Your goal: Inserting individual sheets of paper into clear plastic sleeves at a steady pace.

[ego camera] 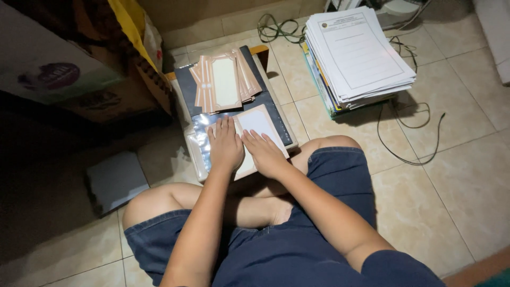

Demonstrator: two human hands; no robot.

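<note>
I sit cross-legged on a tiled floor with a low board (186, 90) in front of my knees. My left hand (224, 145) lies flat, fingers together, on clear plastic sheets (197, 139) on the board. My right hand (264, 153) presses flat on a white card with a tan border (261, 121), touching my left hand. A fanned pile of similar tan-bordered cards (223, 82) lies farther back on the board. Neither hand grips anything.
A thick stack of white printed papers (357, 53) sits on coloured folders at the back right. Dark cables (414, 138) trail over the tiles beside it. A cardboard box (64, 74) stands at left, and a grey flat sheet (117, 179) lies by my left knee.
</note>
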